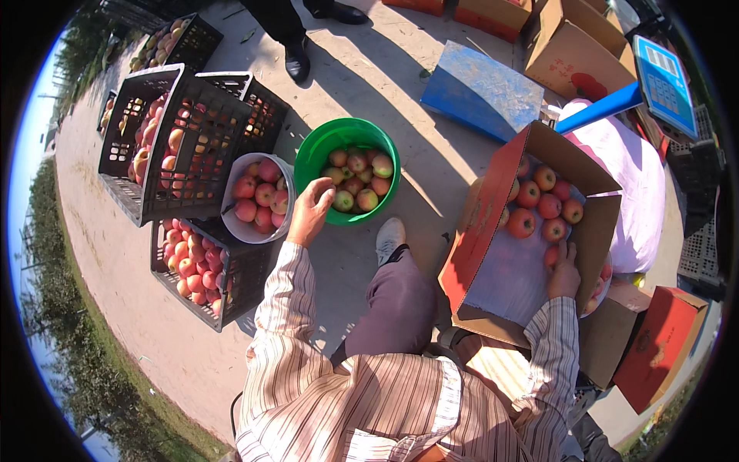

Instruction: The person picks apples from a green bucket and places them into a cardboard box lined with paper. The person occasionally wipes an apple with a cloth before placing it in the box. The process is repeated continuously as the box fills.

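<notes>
My left hand (312, 211) is at the near left rim of a green plastic bucket (312, 151) holding several apples (366, 199). Its fingers are slightly bent, and I see nothing in them. Left of it stands a white bucket (235, 226) filled with redder apples. My right hand (564, 277) reaches into an open red cardboard box (484, 242) with a pale liner on its bottom. The fingers of that hand rest on a red apple (551, 256) at the end of a group of apples. Whether they grip it is hard to tell.
Black plastic crates (199, 138) of apples are stacked at the left. A blue platform scale (482, 86) stands ahead, its display (665, 86) at the upper right. Beside it are a pinkish sack (626, 190) and more cardboard boxes (577, 58). Another person's dark shoes (297, 59) are at the top.
</notes>
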Tool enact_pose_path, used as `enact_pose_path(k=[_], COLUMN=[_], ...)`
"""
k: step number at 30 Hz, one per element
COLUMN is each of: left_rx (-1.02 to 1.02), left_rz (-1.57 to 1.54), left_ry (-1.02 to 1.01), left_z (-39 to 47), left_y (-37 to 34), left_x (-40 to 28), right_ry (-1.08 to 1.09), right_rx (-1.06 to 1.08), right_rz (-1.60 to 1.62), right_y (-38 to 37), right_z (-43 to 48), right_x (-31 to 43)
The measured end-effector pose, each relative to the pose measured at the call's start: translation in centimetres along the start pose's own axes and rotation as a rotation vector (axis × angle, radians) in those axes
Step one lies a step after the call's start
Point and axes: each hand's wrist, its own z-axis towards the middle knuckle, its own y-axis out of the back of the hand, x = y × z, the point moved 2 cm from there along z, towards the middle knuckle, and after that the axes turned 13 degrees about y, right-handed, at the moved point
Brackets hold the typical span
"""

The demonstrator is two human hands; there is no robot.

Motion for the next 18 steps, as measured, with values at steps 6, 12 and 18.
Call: enact_pose_path(k=[6,12,18], left_rx=[-0.086,0.184,-0.013], left_rz=[0.590,1.039,0.826], left_ry=[-0.108,0.115,0.129], left_z=[6.4,13.2,15.3], left_y=[-0.8,-7.6,-11.9], left_x=[3.1,7.5,7.0], right_ry=[0.019,0.058,0.092], right_rx=[0.029,-0.027,-0.060], right_rz=[0.046,0.177,0.158], right_y=[3.5,6.3,7.6], right_z=[-0.1,-0.8,-2.6], right_x=[2.1,3.2,4.2])
